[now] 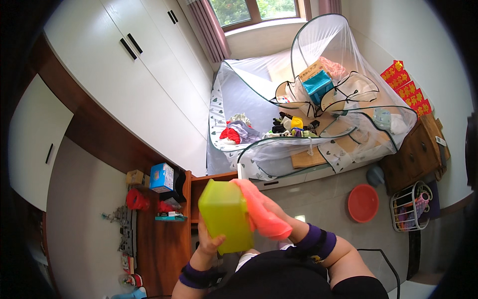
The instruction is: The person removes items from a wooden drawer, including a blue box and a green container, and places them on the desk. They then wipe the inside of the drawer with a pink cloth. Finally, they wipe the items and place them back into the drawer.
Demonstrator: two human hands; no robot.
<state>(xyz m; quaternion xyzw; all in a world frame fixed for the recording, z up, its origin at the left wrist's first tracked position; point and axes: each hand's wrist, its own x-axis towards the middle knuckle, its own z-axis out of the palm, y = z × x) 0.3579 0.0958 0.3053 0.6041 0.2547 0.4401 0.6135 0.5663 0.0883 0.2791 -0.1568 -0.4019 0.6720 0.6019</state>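
A yellow-green plastic container [226,216] is held up in front of my body, tilted. My left hand [209,239] grips its lower left side, with the thumb over the near face. A coral-pink cloth [257,213] lies against the container's right side and hangs over my right hand [272,209], which is largely covered by it. The cloth is bunched in that hand, whose fingers are hidden. Both forearms wear purple bands.
A wooden desk [160,246] with boxes stands at left, beside white wardrobes [149,86]. Ahead is a bed under a mosquito net [261,175] with clothes [241,130] on it. A red basin [363,203] and a white basket [410,209] stand on the floor at right.
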